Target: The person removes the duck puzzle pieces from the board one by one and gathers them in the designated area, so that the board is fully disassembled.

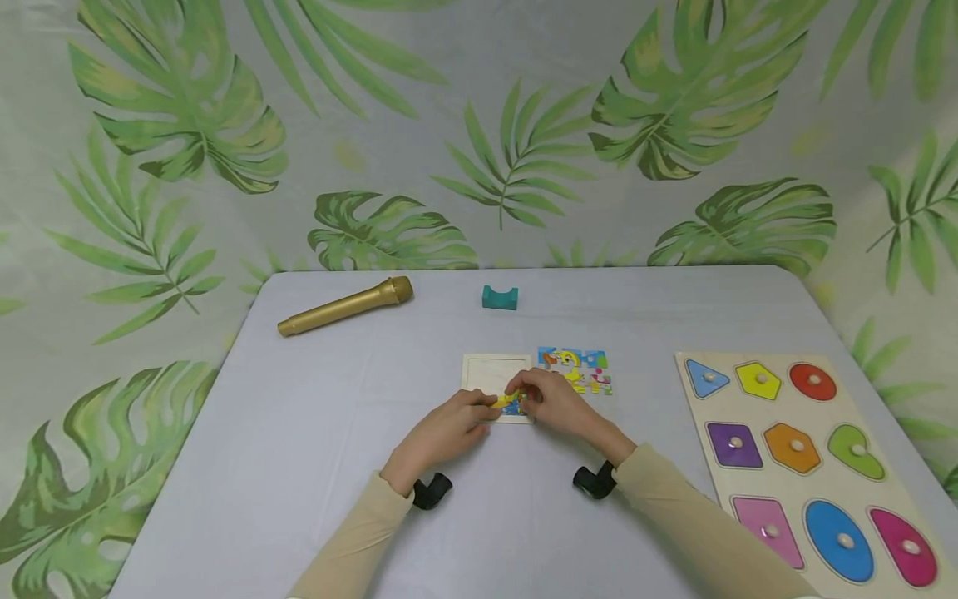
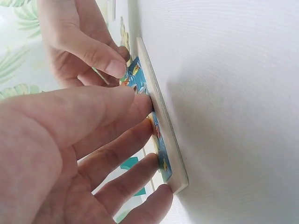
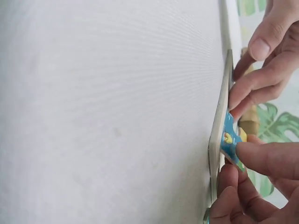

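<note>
A small, light wooden puzzle frame [image 1: 470, 366] lies at the middle of the table, with a few blue and yellow jigsaw pieces [image 1: 511, 405] at its near edge. My right hand [image 1: 557, 405] pinches a blue jigsaw piece [image 3: 228, 138] between thumb and fingers at the frame's near right corner. Across from it, my left hand [image 1: 449, 426] rests its fingertips on the pieces and the rim. In the left wrist view those fingers [image 2: 126, 140] lie spread and only slightly bent. Part of the frame's inside is hidden by both hands.
More jigsaw pieces [image 1: 575, 359] lie together just right of the frame, partly behind the right hand. A gold microphone [image 1: 346, 306] lies at the back left, and a teal block [image 1: 500, 298] stands behind the frame. The knobbed shape board [image 1: 748, 456] covers the table's right side.
</note>
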A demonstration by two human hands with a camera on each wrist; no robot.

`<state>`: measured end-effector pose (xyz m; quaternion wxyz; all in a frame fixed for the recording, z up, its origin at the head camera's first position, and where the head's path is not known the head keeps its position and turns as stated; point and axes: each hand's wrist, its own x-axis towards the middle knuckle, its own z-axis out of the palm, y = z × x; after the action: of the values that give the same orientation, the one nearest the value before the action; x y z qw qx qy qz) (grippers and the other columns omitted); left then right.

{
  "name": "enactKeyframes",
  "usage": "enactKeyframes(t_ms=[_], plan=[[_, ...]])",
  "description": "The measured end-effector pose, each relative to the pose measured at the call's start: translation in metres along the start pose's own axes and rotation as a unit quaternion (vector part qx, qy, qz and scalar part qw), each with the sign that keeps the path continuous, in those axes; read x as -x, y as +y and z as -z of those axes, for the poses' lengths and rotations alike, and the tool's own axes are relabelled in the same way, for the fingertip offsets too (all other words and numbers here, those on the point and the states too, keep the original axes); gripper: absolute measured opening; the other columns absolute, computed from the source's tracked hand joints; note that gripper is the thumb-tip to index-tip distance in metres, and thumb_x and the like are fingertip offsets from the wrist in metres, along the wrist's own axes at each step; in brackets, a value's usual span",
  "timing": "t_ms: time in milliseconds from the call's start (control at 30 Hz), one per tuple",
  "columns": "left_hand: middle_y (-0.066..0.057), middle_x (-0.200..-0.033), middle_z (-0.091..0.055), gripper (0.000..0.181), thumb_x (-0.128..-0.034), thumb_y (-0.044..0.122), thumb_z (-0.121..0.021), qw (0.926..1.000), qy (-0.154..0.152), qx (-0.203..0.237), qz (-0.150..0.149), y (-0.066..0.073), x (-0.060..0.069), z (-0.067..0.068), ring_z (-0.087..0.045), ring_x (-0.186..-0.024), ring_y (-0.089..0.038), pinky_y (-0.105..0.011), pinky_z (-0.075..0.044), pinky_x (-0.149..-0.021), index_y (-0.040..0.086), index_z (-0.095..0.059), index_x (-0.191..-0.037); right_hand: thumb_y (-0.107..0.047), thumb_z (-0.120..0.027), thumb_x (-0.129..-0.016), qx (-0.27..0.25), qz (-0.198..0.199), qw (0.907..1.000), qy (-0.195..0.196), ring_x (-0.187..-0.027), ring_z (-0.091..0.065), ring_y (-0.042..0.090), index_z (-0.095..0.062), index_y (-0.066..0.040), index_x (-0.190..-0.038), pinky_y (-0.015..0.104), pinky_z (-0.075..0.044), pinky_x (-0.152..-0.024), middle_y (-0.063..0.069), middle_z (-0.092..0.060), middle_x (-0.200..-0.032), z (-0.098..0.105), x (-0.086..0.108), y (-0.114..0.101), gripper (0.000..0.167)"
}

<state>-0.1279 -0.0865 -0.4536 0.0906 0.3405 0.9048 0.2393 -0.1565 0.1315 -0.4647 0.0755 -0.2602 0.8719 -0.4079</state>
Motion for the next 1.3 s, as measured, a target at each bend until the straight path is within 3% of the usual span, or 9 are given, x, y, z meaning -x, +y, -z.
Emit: enactKeyframes(t_ms=[200, 400, 533, 833, 1000, 1300], plan=[[-0.013, -0.131, -0.056, 0.026, -0.0949, 0.009, -0.059, 1.0000, 0.003, -0.001, -0.001, 0.000, -0.001, 0.000, -0.046, -0.124, -0.032, -0.041, -0.038, -0.102, 0.001, -0.067, -0.118, 0.009, -0.059, -0.085, -0.029, -0.012, 0.9994, 0.016, -0.073, -0.052, 0.015, -0.066, -0.007, -0.098, 0.028, -0.046, -0.067, 0.000, -0.058, -0.082, 0.003, 0.003, 0.005, 0.022], [-0.012, -0.133, -0.055, 0.026, -0.0954, 0.010, -0.059, 1.0000, 0.002, 0.001, 0.009, 0.000, 0.000, -0.002, -0.043, -0.128, -0.033, -0.041, -0.035, -0.105, 0.002, -0.067, -0.119, 0.006, -0.061, -0.086, -0.044, -0.051, 0.9969, 0.041, -0.076, -0.055, 0.017, -0.064, -0.005, -0.100, 0.030, -0.047, -0.070, 0.001, -0.058, -0.082, 0.023, 0.012, 0.013, 0.019], [-0.011, -0.134, -0.054, 0.026, -0.0955, 0.011, -0.058, 0.9999, 0.000, 0.006, 0.015, 0.000, 0.001, -0.002, -0.041, -0.129, -0.033, -0.040, -0.035, -0.106, 0.002, -0.067, -0.119, 0.005, -0.062, -0.086, -0.043, -0.088, 0.9944, 0.040, -0.076, -0.053, 0.019, -0.063, -0.004, -0.100, 0.027, -0.046, -0.064, 0.004, -0.058, -0.083, 0.039, 0.022, 0.021, 0.017], [-0.012, -0.134, -0.054, 0.027, -0.0957, 0.010, -0.058, 0.9998, 0.001, 0.010, 0.016, 0.001, 0.001, -0.001, -0.041, -0.129, -0.034, -0.041, -0.035, -0.105, 0.001, -0.066, -0.119, 0.002, -0.060, -0.089, -0.029, -0.133, 0.9894, 0.051, -0.074, -0.050, 0.020, -0.062, 0.001, -0.103, 0.024, -0.043, -0.057, 0.007, -0.057, -0.083, 0.070, 0.053, 0.039, 0.014], [-0.012, -0.134, -0.054, 0.027, -0.0957, 0.010, -0.058, 0.9998, 0.005, 0.012, 0.015, 0.001, 0.001, -0.002, -0.041, -0.129, -0.033, -0.041, -0.035, -0.105, 0.001, -0.066, -0.120, 0.003, -0.060, -0.089, -0.031, -0.157, 0.9859, 0.048, -0.075, -0.049, 0.020, -0.060, 0.002, -0.103, 0.023, -0.044, -0.058, 0.007, -0.056, -0.084, 0.076, 0.063, 0.047, 0.014], [-0.012, -0.134, -0.054, 0.027, -0.0955, 0.010, -0.058, 0.9998, 0.007, 0.014, 0.013, 0.001, 0.003, -0.001, -0.041, -0.129, -0.033, -0.041, -0.035, -0.105, 0.001, -0.066, -0.120, 0.007, -0.058, -0.087, -0.010, -0.154, 0.9870, 0.044, -0.074, -0.049, 0.020, -0.062, 0.001, -0.101, 0.025, -0.043, -0.060, 0.005, -0.055, -0.080, 0.073, 0.068, 0.050, 0.016]])
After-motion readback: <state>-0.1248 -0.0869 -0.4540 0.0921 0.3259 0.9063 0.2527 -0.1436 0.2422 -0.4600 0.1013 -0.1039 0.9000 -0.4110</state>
